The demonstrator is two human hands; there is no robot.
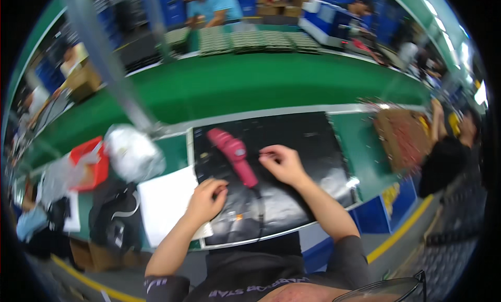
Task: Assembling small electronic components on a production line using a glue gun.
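Observation:
A pink handheld hair-styling tool point(235, 152) with a black cord point(260, 213) lies slantwise on the black mat in front of me, its wide end pointing away to the left. My right hand point(284, 165) hovers just to the right of it, thumb and fingers curled together; whether something small sits in the pinch is too blurred to see. Near the mat's left edge is my left hand point(207, 200), fingers loosely bent and thumb apart, with nothing visible in it. Neither hand touches the tool.
The black mat point(308, 197) covers the bench. To its left are white paper point(168, 203), a clear plastic bag point(133, 153) and a red bin point(94, 164). A cardboard box point(402, 140) stands right. Beyond runs a green conveyor belt point(271, 83); co-workers sit around.

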